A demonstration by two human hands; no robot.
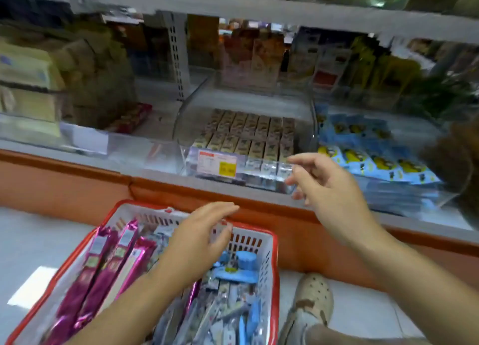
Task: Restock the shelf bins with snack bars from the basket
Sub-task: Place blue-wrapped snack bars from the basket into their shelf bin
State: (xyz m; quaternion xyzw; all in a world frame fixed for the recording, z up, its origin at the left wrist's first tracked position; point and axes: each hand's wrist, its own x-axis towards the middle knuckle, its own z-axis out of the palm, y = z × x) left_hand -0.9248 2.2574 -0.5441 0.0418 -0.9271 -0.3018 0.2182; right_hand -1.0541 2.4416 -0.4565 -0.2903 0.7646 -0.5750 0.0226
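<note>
Empty hands between basket (274,254) and bin (189,116).
Left hand (199,238), fingers straight, hovers over bars (114,256) at the basket's far rim; right hand (329,189), fingers loosely spread, by the bin's front right corner.

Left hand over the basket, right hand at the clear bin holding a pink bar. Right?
One thing is off: in the head view the right hand holds nothing, its fingers loosely spread. It is at the clear bin, and the left hand is over the basket.

basket (269,243) on floor before shelf, snack bars (108,264) inside it
</note>
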